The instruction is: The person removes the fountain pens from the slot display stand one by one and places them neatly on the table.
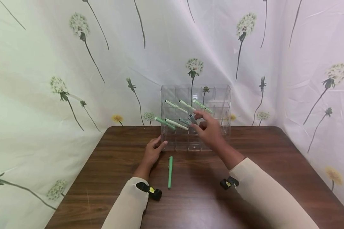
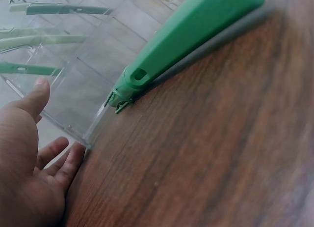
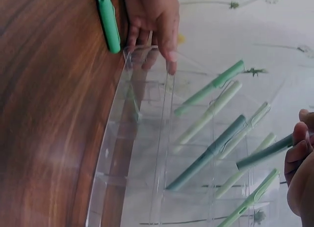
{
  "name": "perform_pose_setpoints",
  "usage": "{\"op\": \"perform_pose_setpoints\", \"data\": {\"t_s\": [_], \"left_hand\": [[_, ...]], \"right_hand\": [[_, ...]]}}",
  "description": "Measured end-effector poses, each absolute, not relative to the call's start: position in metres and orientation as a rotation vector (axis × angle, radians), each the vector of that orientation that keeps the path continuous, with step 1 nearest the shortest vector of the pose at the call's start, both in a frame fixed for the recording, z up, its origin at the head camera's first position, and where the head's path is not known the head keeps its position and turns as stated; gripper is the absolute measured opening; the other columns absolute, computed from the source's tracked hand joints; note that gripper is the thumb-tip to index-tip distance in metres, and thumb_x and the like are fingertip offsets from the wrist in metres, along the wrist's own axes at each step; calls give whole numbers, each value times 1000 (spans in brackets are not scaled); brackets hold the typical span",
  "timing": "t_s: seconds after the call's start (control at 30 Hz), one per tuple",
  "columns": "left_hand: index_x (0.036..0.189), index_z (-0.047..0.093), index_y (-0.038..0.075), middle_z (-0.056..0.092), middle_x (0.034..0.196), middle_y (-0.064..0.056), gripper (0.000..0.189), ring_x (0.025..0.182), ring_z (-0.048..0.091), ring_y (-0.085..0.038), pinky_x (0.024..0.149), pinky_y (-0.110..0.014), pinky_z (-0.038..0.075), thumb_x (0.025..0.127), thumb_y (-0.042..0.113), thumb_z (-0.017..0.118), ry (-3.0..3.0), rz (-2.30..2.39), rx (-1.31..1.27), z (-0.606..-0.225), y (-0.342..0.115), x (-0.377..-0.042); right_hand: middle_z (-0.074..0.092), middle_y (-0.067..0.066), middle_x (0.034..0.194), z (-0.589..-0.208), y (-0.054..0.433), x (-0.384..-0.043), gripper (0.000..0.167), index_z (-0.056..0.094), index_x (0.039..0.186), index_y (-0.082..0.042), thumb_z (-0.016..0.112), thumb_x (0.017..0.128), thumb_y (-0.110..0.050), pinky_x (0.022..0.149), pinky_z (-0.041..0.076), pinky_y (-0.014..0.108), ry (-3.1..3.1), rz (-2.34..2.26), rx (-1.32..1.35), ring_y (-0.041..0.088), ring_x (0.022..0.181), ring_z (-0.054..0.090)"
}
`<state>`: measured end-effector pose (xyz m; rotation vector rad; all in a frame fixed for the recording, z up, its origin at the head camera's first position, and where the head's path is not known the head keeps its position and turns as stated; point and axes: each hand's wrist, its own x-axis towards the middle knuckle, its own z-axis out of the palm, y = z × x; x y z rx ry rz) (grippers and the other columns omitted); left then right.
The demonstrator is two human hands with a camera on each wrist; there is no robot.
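Note:
A clear plastic rack (image 1: 225,117) with rows of compartments stands on the table. My right hand (image 1: 210,132) is in front of its middle, pinching a grey-teal pen (image 3: 265,152) between thumb and fingers; the pen slants toward the rack. Another grey-teal pen (image 3: 208,153) leans in a slot beside it. Several green and pale green pens, among them a mid-green pen (image 1: 164,122) at the left, slant in two rows. At the rack's lower left corner my left hand (image 1: 152,152) rests, its thumb and fairly straight fingers touching the edge. A bright green pen (image 1: 170,173) lies on the table.
The brown wooden table (image 1: 109,178) runs up to a white curtain (image 1: 117,57) printed with dandelions, close behind the rack. The bright green pen lies between my forearms, in front of the rack. The rack's lowest row (image 1: 187,142) sits near the tabletop.

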<state>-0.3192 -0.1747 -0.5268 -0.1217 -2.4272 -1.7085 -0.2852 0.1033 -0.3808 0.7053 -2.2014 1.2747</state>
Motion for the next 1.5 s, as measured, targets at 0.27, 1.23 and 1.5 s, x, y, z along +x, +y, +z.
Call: {"op": "perform_pose_setpoints", "data": {"t_s": [0.27,1.23,1.5], "left_hand": [[161,54,18,57,159,-19,62,143,60,-40,118,-58,50,106,37,75,-2438,-1695,-111,-529,-175,-319],[160,57,18,61,157,-20,59,142,61,-38,118,-57,50,105,34,76,-2419,-1716,-119,-527,-175,-321],[160,57,20,60,158,-19,61,142,61,-37,118,-57,49,105,37,76,-2435,-1717,-111,-526,-176,-319]], "right_hand": [[74,18,114,-395,102,-270,87,32,172,-14,81,100,-9,52,43,27,-2247,1297,783,7,55,44],[74,19,102,-438,88,-253,71,56,159,-16,85,96,-8,67,55,24,-2286,1654,621,11,79,71],[69,17,104,-448,84,-256,77,56,157,-9,88,89,2,70,55,21,-2360,1834,527,5,72,66]]}}
